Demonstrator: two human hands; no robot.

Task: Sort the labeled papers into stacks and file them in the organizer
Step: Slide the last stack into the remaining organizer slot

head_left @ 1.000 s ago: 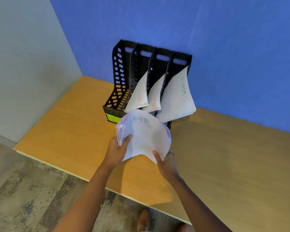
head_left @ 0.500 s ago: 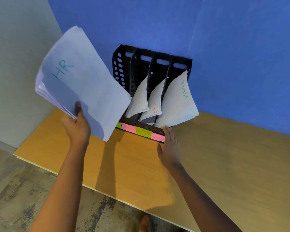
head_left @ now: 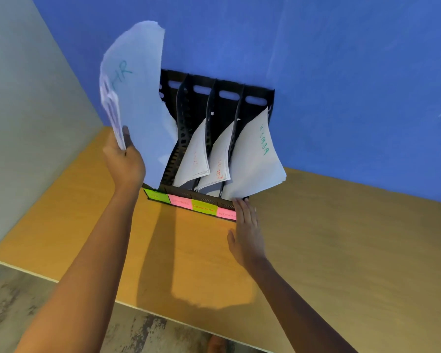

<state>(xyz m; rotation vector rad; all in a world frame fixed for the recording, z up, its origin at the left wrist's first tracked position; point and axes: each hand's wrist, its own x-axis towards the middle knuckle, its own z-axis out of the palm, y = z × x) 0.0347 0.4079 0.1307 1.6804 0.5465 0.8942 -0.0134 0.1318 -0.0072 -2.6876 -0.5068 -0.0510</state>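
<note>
Left hand [head_left: 124,163] gripped HR paper stack [head_left: 138,103], raised above organizer's [head_left: 214,103] leftmost slot. Right hand [head_left: 246,231] lay flat, fingers spread, touching organizer's near right corner on table [head_left: 341,250].

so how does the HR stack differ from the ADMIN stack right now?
The HR stack is held up in the left hand, over the organizer's leftmost slot; the ADMIN stack sits filed in the rightmost slot. HR's lettering is blue-green, ADMIN's green. Both are white paper stacks.
</note>
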